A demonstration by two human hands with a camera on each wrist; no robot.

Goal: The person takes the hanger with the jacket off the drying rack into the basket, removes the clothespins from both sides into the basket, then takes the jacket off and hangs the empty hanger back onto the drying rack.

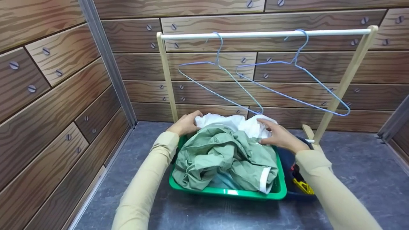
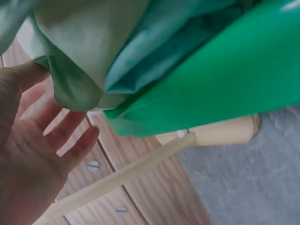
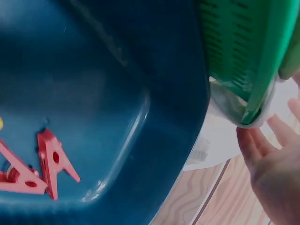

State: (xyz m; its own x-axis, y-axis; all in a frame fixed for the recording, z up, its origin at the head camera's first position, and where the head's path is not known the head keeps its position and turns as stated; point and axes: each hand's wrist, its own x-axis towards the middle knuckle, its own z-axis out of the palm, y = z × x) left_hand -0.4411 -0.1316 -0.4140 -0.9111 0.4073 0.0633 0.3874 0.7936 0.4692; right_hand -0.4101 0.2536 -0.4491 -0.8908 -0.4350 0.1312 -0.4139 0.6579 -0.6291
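Observation:
A crumpled sage-green garment [image 1: 223, 153] with a white band fills a green basket [image 1: 220, 191]. Behind it, white cloth [image 1: 220, 119] bulges over the far rim. My left hand [image 1: 186, 124] is at the far left of the pile; in the left wrist view its thumb touches the green fabric [image 2: 77, 89] and its fingers spread loosely below. At the far right, my right hand [image 1: 281, 135] touches the white cloth with fingers and thumb apart. The right wrist view shows those fingertips against white cloth hanging over the basket's edge. Teal fabric [image 2: 154, 51] shows inside the basket.
Behind the basket stands a wooden rack with a white rail [image 1: 265, 34]. Two blue wire hangers, one left [image 1: 220, 67] and one right [image 1: 297, 64], hang from it. A dark blue tub [image 3: 154, 140] at the right holds red clothespins [image 3: 54, 157] and yellow ones [image 1: 303, 187].

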